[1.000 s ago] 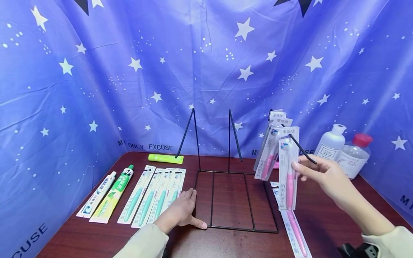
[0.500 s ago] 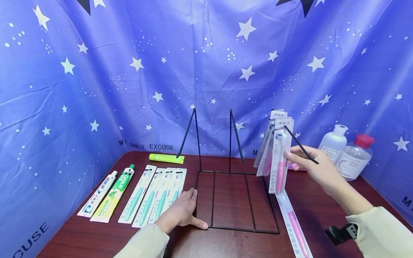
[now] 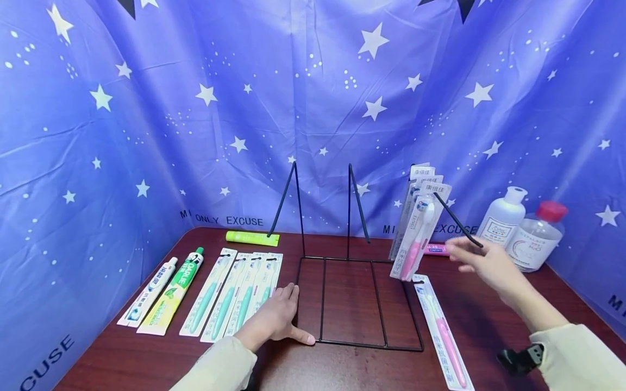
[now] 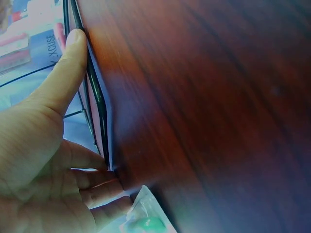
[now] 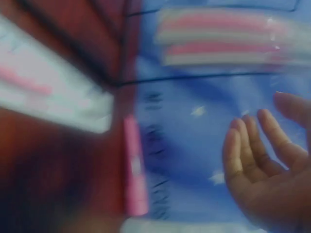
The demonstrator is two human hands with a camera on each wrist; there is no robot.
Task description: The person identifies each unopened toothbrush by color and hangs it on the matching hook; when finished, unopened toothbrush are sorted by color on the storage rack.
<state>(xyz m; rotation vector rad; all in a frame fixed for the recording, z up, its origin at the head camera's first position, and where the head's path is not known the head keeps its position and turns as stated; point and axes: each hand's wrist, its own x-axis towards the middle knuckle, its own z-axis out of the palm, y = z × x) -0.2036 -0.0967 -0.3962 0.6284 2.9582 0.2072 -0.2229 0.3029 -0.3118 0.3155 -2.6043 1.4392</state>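
My left hand [image 3: 277,317] rests on the front left corner of a black wire rack [image 3: 367,344], its thumb along the front bar and its fingers by the left side. Several packaged pink toothbrushes [image 3: 417,239] hang one behind another on the rack's right hook [image 3: 457,220]. Just right of them, near the hook's tip, my right hand [image 3: 481,266] is apart from the packs with loosely bent fingers and holds nothing. The right wrist view shows that hand [image 5: 272,165] with a gap between thumb and fingers. Another packaged pink toothbrush [image 3: 444,336] lies on the table, right of the rack.
Several packaged green toothbrushes [image 3: 215,296] lie left of the rack, beside two toothpaste tubes [image 3: 168,293]. A yellow-green tube [image 3: 251,238] lies behind. A pink tube [image 3: 437,249], a white bottle [image 3: 504,217] and a red-capped bottle [image 3: 538,239] are at back right. Two bare hooks [image 3: 359,203] jut forward.
The front pink toothbrush pack slid back along the right hook and now hangs tilted against the others. My right hand let go of it and moved slightly right. The left hand stayed put.
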